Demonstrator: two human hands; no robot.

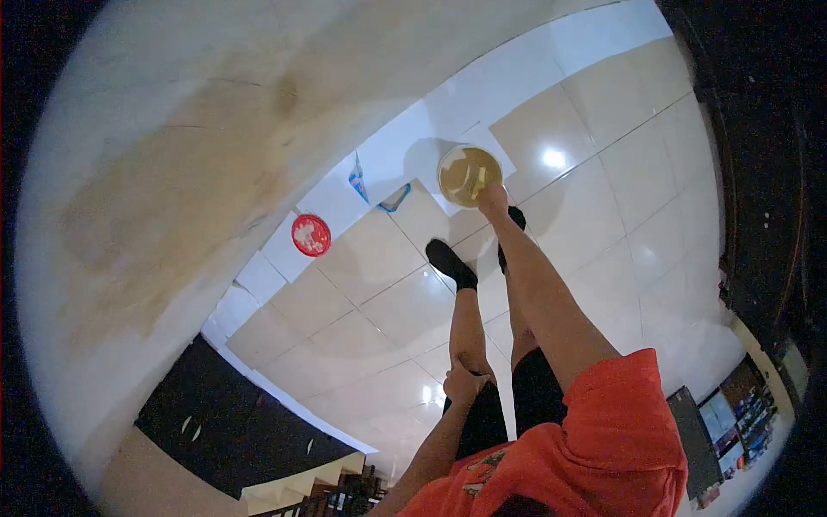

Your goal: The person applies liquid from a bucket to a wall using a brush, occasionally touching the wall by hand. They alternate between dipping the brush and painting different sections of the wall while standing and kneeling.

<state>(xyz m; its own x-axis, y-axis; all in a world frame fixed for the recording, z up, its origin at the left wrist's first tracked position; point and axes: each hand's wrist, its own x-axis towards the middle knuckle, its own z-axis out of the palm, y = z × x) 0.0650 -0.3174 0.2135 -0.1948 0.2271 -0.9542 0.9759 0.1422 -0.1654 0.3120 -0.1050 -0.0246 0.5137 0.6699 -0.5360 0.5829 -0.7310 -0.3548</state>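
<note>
My right hand point(492, 202) reaches down over a round bucket point(443, 191) with a pale rim. Its fingers are closed on a small pale yellow piece point(480, 177), whose exact kind I cannot make out. Brownish contents point(459, 171) show inside the bucket, which stands on white sheeting. My left hand point(465, 384) is wrapped round my left knee, well away from the bucket. Close to the bucket are my feet in dark footwear point(450, 260).
A wall point(198, 172) with brown patches rises at the left. White sheets point(340, 211) line its foot. On them lie a red lid point(311, 235) with white residue and a blue-and-white packet point(357, 178). A blue-edged item point(395, 200) is nearby. Dark cabinets point(233, 414) stand lower left.
</note>
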